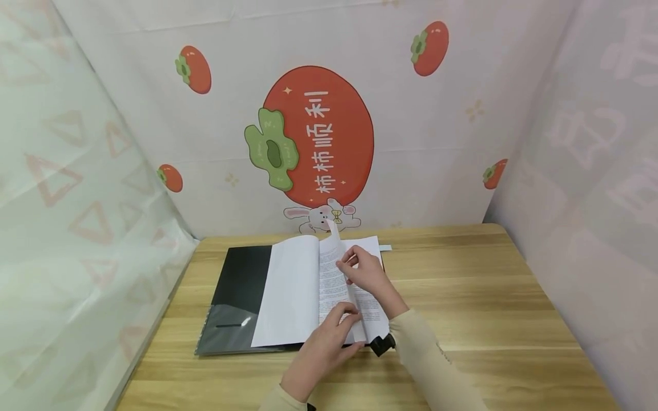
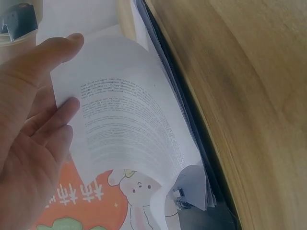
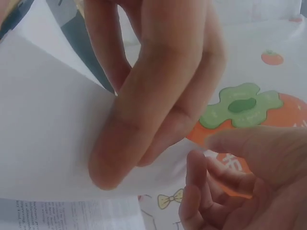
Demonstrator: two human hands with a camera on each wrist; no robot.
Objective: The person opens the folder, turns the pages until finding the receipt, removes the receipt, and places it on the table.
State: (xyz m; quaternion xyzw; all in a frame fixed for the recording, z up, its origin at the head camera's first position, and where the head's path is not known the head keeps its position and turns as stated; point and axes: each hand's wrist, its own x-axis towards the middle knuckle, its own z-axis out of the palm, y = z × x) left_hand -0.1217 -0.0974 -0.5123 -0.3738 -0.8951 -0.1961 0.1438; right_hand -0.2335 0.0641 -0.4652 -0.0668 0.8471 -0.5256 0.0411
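Note:
A printed page stands half turned in a black folder of papers. At its lower end is my left hand, with thumb and index finger at the edge. In the left wrist view this hand holds the page, which bows away from the fingers. Higher up, my right hand pinches the same page with bent fingers. In the right wrist view, the right fingers lie over the white sheet; another finger goes behind it. Left hand fingers show beyond the page edge.
The folder lies on a wooden table, with blank white paper on its left side. A clear pocket covers its lower left. A small black object appears beside the right sleeve. A printed cloth rises behind the table.

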